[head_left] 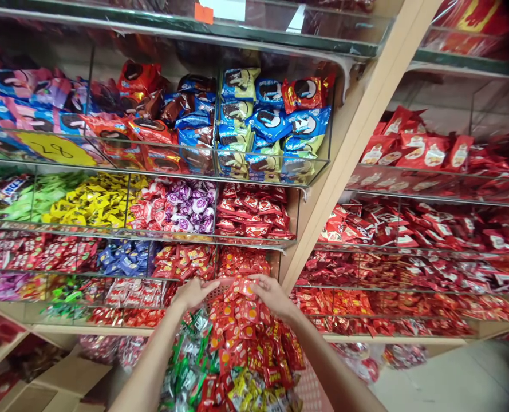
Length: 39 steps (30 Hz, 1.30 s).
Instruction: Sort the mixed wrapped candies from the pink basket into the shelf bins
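A pink perforated plastic basket (213, 294) is in front of me, heaped with wrapped candies. My left hand (193, 293) is closed on its far rim, left of the middle. My right hand (273, 294) is closed at the same rim on the right, its fingertips against red candy packets (239, 312); whether it also pinches a packet I cannot tell. Green-wrapped candies (189, 360) fill the basket's left side, darker red packets (275, 355) the right, and yellow packets (248, 389) the near part. Just beyond the rim, a shelf bin holds similar red packets (243, 262).
Tiered shelves with clear dividers hold yellow candies (99, 200), purple-wrapped candies (189, 206), blue packets (125, 257) and larger pouches (271, 123). A wooden post (344, 149) separates the right-hand shelves. An open cardboard box (60, 372) stands at lower left. A yellow price tag (56, 149) reads 28.
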Each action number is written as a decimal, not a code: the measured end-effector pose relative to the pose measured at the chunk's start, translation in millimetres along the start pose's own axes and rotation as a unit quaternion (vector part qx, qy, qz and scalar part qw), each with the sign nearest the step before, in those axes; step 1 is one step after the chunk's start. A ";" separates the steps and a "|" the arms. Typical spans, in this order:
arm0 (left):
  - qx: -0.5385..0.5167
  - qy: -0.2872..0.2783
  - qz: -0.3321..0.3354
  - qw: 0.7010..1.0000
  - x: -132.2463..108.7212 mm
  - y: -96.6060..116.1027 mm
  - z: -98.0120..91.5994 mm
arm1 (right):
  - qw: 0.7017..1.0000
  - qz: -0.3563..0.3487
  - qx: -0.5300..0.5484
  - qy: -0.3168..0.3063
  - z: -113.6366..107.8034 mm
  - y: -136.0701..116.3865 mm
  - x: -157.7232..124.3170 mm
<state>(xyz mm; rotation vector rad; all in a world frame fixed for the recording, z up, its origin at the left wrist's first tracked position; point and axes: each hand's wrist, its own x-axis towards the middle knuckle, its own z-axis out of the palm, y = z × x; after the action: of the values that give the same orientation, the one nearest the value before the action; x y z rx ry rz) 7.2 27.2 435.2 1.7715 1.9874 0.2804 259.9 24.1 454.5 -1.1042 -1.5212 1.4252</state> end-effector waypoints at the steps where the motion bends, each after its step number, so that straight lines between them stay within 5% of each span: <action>1: -0.004 -0.001 -0.001 1.000 0.0 0.0 0.0 | 1.000 0.004 -0.004 -0.007 5.0 -1.2 4.2; 8: 0.000 0.004 -0.008 1.000 -6.9 7.5 -5.9 | 0.999 0.050 -0.018 -0.005 29.3 -8.5 35.7; 20: 0.000 0.003 -0.002 1.000 -5.5 5.2 -4.2 | 0.992 0.113 -0.052 0.014 -15.3 8.7 19.7; 29: 0.014 0.014 0.006 1.000 -3.8 2.7 -2.2 | 0.982 0.125 -0.142 0.010 -16.0 26.6 25.2; 39: 0.013 0.007 0.002 1.000 -5.4 4.7 -3.7 | 0.942 0.109 -0.311 0.057 -17.8 19.4 22.2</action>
<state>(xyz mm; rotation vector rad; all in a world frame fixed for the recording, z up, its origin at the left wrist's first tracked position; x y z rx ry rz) 10.0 23.2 441.6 1.7936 2.0070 0.2701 270.9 51.0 436.0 -1.7450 -1.8664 1.0019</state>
